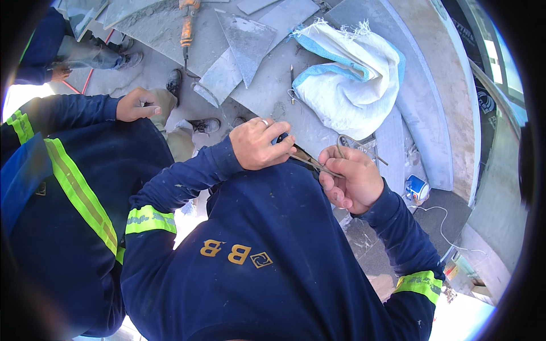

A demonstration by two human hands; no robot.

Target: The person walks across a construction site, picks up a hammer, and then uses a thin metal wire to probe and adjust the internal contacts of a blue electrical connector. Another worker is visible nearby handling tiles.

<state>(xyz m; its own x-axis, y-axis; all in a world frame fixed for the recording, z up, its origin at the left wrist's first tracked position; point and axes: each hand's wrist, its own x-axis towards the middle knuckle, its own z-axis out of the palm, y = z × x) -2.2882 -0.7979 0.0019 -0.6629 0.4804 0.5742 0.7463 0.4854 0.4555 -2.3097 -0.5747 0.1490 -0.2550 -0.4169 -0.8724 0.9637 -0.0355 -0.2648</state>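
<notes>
My left hand (260,146) is closed, in front of my belly, around a small dark blue and black object (280,138); its kind is mostly hidden by the fingers. Close by on the right, my right hand (359,177) pinches a thin tan, wire-like strand (339,145). The strand curls up in a loop above the fingertips, and a straight length of it runs toward my left hand. Where its far end stops I cannot make out. A crumpled white woven sack (355,85) with blue edging lies just beyond my hands.
Broken grey stone slabs (244,42) cover the ground ahead, with an orange power tool (187,28) on them. A pencil-like stick (292,85) lies beside the sack. Right are a curved slab (421,96), a blue-white can (418,188) and a white cable (442,224). A co-worker's hand (136,104) is at left.
</notes>
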